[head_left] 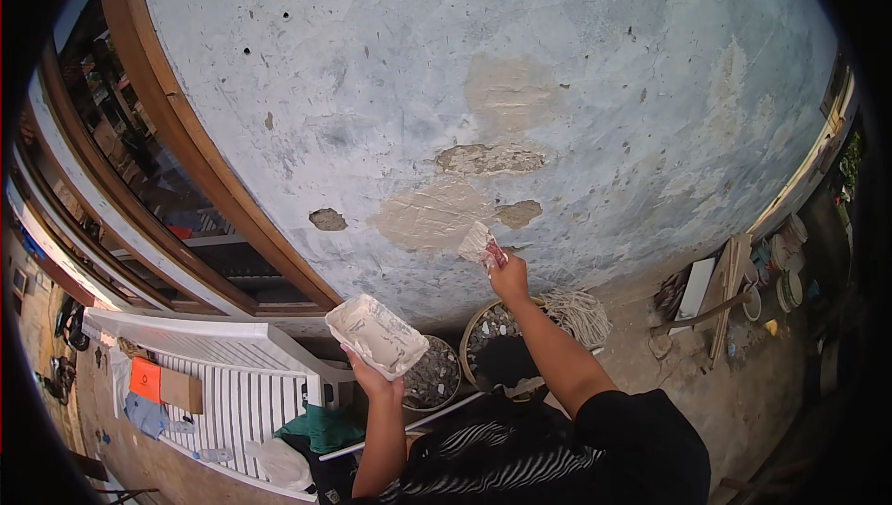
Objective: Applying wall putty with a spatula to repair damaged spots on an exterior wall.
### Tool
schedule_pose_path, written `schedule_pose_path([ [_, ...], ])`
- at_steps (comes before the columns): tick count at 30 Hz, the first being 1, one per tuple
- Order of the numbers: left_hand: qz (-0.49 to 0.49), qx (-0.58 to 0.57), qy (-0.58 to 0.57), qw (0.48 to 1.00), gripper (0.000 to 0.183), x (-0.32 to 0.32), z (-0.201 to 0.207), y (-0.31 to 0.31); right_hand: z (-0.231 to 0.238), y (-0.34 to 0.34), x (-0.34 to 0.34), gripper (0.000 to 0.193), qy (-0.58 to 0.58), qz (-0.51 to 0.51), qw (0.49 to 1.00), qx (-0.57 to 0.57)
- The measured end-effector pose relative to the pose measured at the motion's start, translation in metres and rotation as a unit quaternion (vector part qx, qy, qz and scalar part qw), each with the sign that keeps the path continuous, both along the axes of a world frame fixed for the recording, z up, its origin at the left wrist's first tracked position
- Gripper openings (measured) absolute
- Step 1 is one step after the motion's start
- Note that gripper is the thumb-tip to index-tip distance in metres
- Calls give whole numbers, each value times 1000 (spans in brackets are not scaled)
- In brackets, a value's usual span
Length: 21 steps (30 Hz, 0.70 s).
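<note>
In my right hand [508, 277] is a putty knife [480, 245], its blade coated in pale filler and its reddish handle smeared with it. The blade is at the lower edge of a beige filler patch [432, 212] on the worn blue-grey wall [372, 87]; whether it touches I cannot tell. My left hand [376, 380] holds up a white rectangular tub [379, 333] from below, its inside coated with pale filler. Bare rough hollows show nearby: a long one [492, 158] above the patch, a small one [518, 214] beside it and another [327, 219] to the left.
A brown-framed window [200, 161] borders the wall on the left. Below it stands a white slatted bench [228, 403] with boxes, bottles and bags. Round tubs of rubble [435, 375] and a mop head [576, 317] sit by the wall's foot. Boards [729, 287] and buckets lie at right.
</note>
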<state>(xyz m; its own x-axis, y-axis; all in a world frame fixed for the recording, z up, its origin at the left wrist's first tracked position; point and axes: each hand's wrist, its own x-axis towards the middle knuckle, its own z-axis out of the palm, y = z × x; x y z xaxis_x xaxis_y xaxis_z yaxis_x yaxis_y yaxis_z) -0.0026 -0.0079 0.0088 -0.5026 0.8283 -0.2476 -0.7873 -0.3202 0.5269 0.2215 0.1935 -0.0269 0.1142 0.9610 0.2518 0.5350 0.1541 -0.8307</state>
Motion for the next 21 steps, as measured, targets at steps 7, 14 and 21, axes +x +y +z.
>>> schedule_pose_path([
  [7,13,5,-5,1000,58,-6,-9,-8,39,-37,-33,26,23,215,976,9],
  [14,-5,19,7,1000,61,-2,-9,-2,53,6,-78,23,10,150,987,59],
  [21,-6,3,-11,1000,61,-4,-4,-2,-14,2,17,25,11,5,1000,11],
])
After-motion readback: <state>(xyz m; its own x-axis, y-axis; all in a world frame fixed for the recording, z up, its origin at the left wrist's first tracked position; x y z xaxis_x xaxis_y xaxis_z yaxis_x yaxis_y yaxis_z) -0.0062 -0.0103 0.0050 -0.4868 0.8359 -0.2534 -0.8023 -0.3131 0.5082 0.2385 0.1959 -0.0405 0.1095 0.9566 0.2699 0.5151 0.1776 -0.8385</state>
